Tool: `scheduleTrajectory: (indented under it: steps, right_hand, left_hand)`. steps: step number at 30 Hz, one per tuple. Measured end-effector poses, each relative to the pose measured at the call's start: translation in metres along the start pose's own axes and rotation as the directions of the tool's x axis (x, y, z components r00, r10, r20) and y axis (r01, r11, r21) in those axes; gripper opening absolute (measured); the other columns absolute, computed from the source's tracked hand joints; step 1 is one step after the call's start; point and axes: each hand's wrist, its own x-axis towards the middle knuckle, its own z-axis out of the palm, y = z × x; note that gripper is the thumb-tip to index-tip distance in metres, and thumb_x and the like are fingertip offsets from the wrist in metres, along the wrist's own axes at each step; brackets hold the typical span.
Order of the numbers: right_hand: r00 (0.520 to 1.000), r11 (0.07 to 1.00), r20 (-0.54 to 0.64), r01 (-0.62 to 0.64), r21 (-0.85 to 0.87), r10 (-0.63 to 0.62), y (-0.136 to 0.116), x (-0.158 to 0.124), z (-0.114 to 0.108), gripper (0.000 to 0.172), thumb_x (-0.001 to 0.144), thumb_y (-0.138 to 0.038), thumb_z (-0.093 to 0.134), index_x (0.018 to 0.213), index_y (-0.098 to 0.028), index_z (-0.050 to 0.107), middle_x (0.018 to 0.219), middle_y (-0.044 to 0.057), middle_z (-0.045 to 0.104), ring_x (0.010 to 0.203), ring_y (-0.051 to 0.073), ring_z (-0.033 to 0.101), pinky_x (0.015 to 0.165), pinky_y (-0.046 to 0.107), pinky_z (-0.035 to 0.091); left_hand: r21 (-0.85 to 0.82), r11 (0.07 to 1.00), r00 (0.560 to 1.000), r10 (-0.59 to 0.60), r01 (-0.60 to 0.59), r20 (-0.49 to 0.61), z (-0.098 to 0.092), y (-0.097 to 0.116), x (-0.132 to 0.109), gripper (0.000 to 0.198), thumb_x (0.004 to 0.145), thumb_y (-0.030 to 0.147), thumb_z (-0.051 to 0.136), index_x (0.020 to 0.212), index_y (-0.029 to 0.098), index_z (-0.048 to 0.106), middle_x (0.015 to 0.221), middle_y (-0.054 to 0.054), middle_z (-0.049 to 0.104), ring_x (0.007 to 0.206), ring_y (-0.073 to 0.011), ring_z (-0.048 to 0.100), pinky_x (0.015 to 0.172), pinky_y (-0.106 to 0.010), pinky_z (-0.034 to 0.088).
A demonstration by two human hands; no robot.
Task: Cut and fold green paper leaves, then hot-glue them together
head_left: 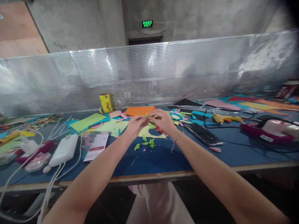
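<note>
Over the middle of the table, my left hand [137, 125] and my right hand [163, 120] meet fingertip to fingertip. Between them is a small green paper piece [147, 115], pinched by both; its full shape is hidden by the fingers. Several similar green paper leaves [151, 142] lie on the blue tabletop just below my hands. Beneath them rests a pale yellow-green sheet [143, 133] with cut-outs. A blue and white paper flower [175, 115] lies to the right of my right hand.
Left of my arms are a phone with a lit screen [96, 145] and a white power bank [64, 150] with cables. On the right lie a dark phone [204, 133], a yellow glue gun [226, 119] and a purple power strip [268, 132]. A perforated metal panel [149, 74] stands behind.
</note>
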Motion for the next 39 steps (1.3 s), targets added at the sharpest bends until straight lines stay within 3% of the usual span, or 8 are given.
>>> scheduleTrajectory:
  steps: [9, 17, 31, 35, 39]
  right_hand:
    - [0.955, 0.937, 0.023, -0.293, 0.191, 0.295, 0.002, 0.001, 0.004, 0.019, 0.072, -0.035, 0.053, 0.070, -0.016, 0.055, 0.067, 0.002, 0.057, 0.061, 0.013, 0.053, 0.058, 0.026, 0.043]
    - [0.961, 0.943, 0.049, -0.276, 0.187, 0.272, 0.002, 0.000, 0.005, 0.018, 0.073, -0.033, 0.053, 0.072, -0.016, 0.055, 0.067, 0.003, 0.058, 0.063, 0.013, 0.053, 0.061, 0.027, 0.043]
    - [0.972, 0.957, 0.027, -0.233, 0.174, 0.232, 0.002, -0.001, 0.008, 0.015, 0.074, -0.033, 0.052, 0.072, -0.018, 0.054, 0.068, 0.002, 0.057, 0.063, 0.013, 0.054, 0.060, 0.028, 0.044]
    - [0.957, 0.932, -0.031, -0.273, 0.238, 0.288, -0.001, 0.000, 0.009, 0.015, 0.074, -0.034, 0.051, 0.073, -0.019, 0.050, 0.067, 0.001, 0.054, 0.061, 0.012, 0.052, 0.059, 0.027, 0.044]
    - [0.935, 0.869, 0.021, -0.338, 0.360, 0.355, -0.001, 0.001, 0.010, 0.018, 0.074, -0.036, 0.050, 0.077, -0.019, 0.052, 0.074, 0.002, 0.056, 0.067, 0.013, 0.055, 0.064, 0.029, 0.047]
  left_hand:
    - [0.004, 1.000, 1.000, 0.026, -0.026, -0.014, 0.004, -0.001, -0.002, 0.013, 0.060, 0.016, 0.070, 0.067, 0.012, 0.060, 0.064, -0.004, 0.064, 0.067, -0.0108, 0.061, 0.077, -0.028, 0.045]
    - [0.000, 1.000, 0.999, 0.015, -0.015, -0.038, 0.008, 0.001, -0.005, 0.016, 0.056, 0.012, 0.069, 0.069, 0.011, 0.059, 0.063, -0.004, 0.063, 0.063, -0.0116, 0.060, 0.072, -0.028, 0.045]
    - [0.134, 0.982, 0.991, 0.133, -0.132, -0.005, 0.010, 0.000, -0.007, 0.025, 0.055, 0.029, 0.072, 0.068, 0.011, 0.061, 0.064, -0.005, 0.065, 0.063, -0.0132, 0.062, 0.070, -0.030, 0.047]
    - [0.119, 0.984, 0.990, 0.137, -0.131, -0.045, 0.011, -0.001, -0.007, 0.023, 0.055, 0.027, 0.072, 0.066, 0.011, 0.059, 0.062, -0.004, 0.064, 0.061, -0.0133, 0.062, 0.070, -0.030, 0.047]
    - [0.098, 0.989, 0.990, 0.122, -0.114, -0.075, 0.010, -0.001, -0.006, 0.022, 0.055, 0.024, 0.071, 0.067, 0.011, 0.059, 0.061, -0.004, 0.064, 0.061, -0.0130, 0.062, 0.069, -0.030, 0.047]
